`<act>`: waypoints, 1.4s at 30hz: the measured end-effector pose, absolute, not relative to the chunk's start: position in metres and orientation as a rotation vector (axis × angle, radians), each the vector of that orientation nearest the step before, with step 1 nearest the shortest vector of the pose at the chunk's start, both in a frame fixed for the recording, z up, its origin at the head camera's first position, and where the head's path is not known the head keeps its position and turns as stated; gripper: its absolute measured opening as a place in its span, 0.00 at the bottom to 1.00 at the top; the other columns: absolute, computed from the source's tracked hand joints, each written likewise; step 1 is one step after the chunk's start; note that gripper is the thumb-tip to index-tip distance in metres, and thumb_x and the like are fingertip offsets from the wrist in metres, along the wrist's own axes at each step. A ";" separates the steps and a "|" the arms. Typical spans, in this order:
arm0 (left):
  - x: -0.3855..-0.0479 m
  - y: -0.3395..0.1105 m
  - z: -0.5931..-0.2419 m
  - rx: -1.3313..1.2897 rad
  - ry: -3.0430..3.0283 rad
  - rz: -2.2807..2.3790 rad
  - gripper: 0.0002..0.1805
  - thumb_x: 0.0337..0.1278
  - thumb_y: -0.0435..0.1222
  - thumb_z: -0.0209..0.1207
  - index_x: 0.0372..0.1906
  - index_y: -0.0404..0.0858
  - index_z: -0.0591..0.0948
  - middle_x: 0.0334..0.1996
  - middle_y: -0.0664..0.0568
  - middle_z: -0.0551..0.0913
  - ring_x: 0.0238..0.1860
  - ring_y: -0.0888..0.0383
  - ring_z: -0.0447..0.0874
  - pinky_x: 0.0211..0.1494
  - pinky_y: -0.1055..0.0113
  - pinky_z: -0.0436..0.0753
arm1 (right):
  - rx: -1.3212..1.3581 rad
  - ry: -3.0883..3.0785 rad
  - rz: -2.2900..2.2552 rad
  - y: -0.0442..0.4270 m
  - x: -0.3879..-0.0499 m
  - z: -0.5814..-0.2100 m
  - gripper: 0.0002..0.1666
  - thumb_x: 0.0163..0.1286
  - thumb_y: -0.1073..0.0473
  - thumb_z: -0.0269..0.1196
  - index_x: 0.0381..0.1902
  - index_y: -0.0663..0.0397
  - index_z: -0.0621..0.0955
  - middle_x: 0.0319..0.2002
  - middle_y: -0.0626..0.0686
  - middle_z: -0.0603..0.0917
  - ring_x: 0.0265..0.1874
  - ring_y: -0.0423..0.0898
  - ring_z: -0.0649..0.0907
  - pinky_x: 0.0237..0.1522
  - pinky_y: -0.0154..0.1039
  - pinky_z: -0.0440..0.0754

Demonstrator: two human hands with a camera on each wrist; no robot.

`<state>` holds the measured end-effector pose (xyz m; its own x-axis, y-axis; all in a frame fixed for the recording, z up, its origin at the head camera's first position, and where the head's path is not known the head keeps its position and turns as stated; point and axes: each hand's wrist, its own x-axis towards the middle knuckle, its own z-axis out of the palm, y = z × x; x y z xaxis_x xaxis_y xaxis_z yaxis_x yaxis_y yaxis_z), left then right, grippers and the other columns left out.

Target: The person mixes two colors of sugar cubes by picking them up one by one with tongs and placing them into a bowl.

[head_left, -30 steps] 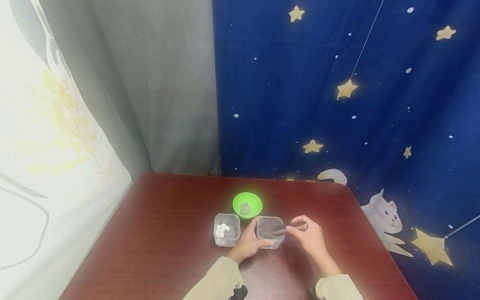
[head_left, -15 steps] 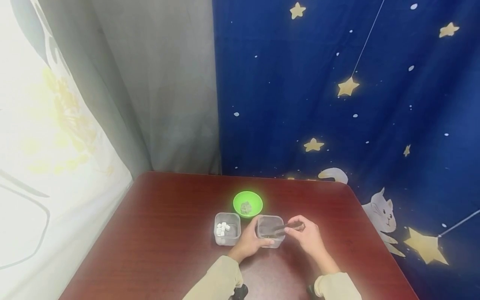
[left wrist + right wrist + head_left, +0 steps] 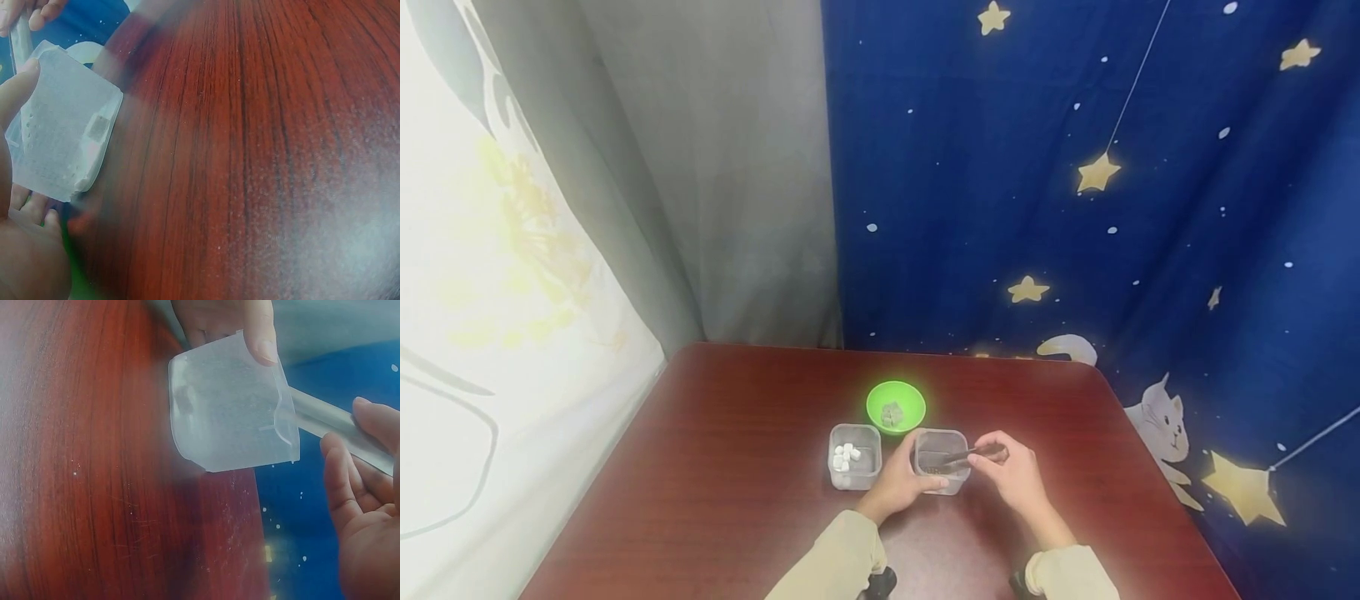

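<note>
My left hand (image 3: 897, 483) grips a clear plastic tub (image 3: 942, 487) by its left side, thumb on the near wall and fingers behind. In my right hand (image 3: 1018, 475) is a pair of metal tongs (image 3: 331, 425), pinched between thumb and fingers. Their tips reach down inside the tub. Through the wall in the left wrist view, a small greyish cube (image 3: 98, 127) shows near the bottom. The tips themselves are blurred by the plastic. Left of my left hand stands a second clear tub (image 3: 855, 482) with several white cubes (image 3: 846, 457).
Behind the tubs sits a green bowl (image 3: 910, 400) with several grey cubes (image 3: 891, 414) in it. Everything stands on a reddish-brown table (image 3: 737, 467). A grey curtain (image 3: 760, 167) and a blue star-patterned curtain (image 3: 955, 208) hang beyond the far edge.
The tongs shift slightly within the tub and their arms look closer together than a second ago. My left hand keeps its grip on the tub, which stays in place.
</note>
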<state>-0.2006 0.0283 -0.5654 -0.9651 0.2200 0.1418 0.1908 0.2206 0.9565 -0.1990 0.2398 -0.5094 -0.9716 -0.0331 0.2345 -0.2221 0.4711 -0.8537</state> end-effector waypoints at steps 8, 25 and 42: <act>-0.201 0.029 -0.566 0.377 2.450 1.889 0.46 0.38 0.41 0.77 0.67 0.46 0.67 0.55 0.53 0.78 0.53 0.54 0.77 0.60 0.54 0.73 | 0.219 -2.442 1.528 0.244 -0.202 -0.513 0.11 0.53 0.64 0.75 0.32 0.49 0.83 0.29 0.48 0.87 0.27 0.41 0.85 0.27 0.36 0.81; -0.202 0.028 -0.569 0.333 2.445 1.876 0.46 0.37 0.39 0.77 0.67 0.50 0.67 0.51 0.57 0.79 0.48 0.57 0.79 0.54 0.61 0.76 | 0.098 -2.328 1.701 0.246 -0.207 -0.499 0.12 0.55 0.65 0.74 0.36 0.58 0.83 0.24 0.53 0.86 0.23 0.53 0.85 0.24 0.44 0.83; -0.200 0.029 -0.568 0.316 2.484 1.850 0.48 0.36 0.42 0.77 0.68 0.46 0.66 0.54 0.50 0.78 0.53 0.52 0.77 0.60 0.52 0.73 | 0.051 -2.324 1.658 0.246 -0.202 -0.467 0.12 0.58 0.63 0.72 0.39 0.59 0.83 0.23 0.56 0.85 0.23 0.48 0.85 0.23 0.39 0.82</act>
<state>-0.1999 0.0291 -0.5677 -0.9790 0.1790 0.0979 0.1451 0.2736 0.9508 -0.2018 0.2464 -0.4671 -0.9588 0.1354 0.2496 -0.1920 0.3387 -0.9211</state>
